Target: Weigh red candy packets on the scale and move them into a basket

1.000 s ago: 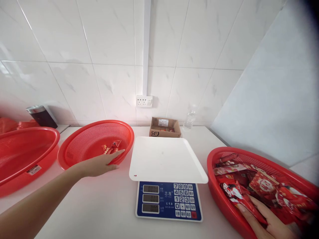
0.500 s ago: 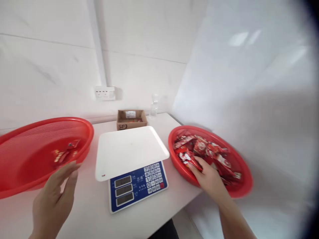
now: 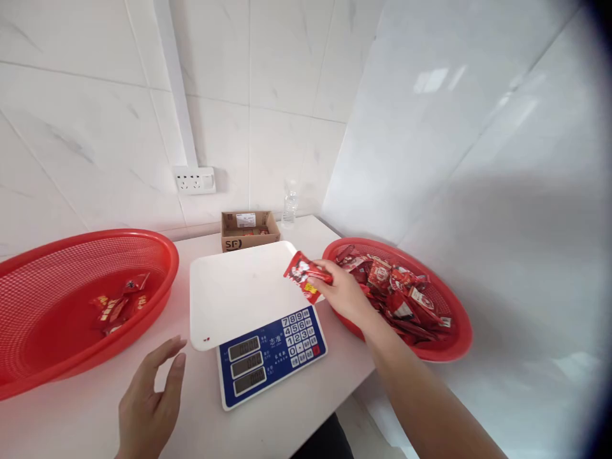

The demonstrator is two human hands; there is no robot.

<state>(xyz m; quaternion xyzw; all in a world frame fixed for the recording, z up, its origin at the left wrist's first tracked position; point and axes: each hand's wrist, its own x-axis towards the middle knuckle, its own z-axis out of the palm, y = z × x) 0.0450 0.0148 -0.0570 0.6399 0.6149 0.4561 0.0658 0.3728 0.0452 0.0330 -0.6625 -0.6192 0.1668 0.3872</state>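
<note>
My right hand (image 3: 342, 290) grips a red snack packet (image 3: 306, 273) with white and yellow print, above the right edge of the scale's white pan (image 3: 239, 287). My left hand (image 3: 152, 398) is open and holds nothing, thumb and fingers apart, to the left of the blue scale panel (image 3: 275, 357). Dim digits show on the scale's displays. Behind my right wrist stands a red oval basket (image 3: 461, 312) heaped with red packets (image 3: 406, 293). In the left red basket (image 3: 95, 239) lie several packets (image 3: 122, 306).
A small cardboard box (image 3: 250, 243) with a few red items inside stands behind the scale, and a clear plastic bottle (image 3: 289, 205) is beside it. The table (image 3: 201, 427) meets tiled walls at the back and right. A socket (image 3: 195, 181) is on the back wall.
My right hand has lifted the red packet out of the right basket and moved left to the scale pan. My left hand has shifted right, closer to the scale, still open.
</note>
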